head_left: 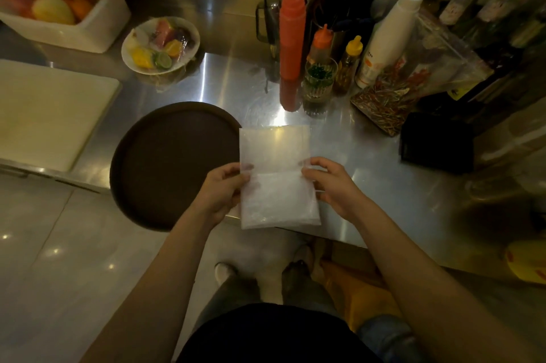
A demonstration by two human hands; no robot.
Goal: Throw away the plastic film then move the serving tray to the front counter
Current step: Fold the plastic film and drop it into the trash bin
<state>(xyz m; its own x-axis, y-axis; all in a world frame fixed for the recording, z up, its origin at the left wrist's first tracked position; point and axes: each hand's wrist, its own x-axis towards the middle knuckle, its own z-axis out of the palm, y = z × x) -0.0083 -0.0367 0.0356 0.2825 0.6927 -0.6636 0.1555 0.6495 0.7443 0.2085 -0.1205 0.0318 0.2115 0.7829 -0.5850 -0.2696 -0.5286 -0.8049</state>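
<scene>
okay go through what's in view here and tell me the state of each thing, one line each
plastic film: folded flat, held by both hands above the counter edge
left hand: grip shut on the film's left edge
right hand: grip shut on the film's right edge
serving tray: empty, overhanging the counter edge
fruit plate: covered with cling wrap
red squeeze bottle: upright, capped
</scene>
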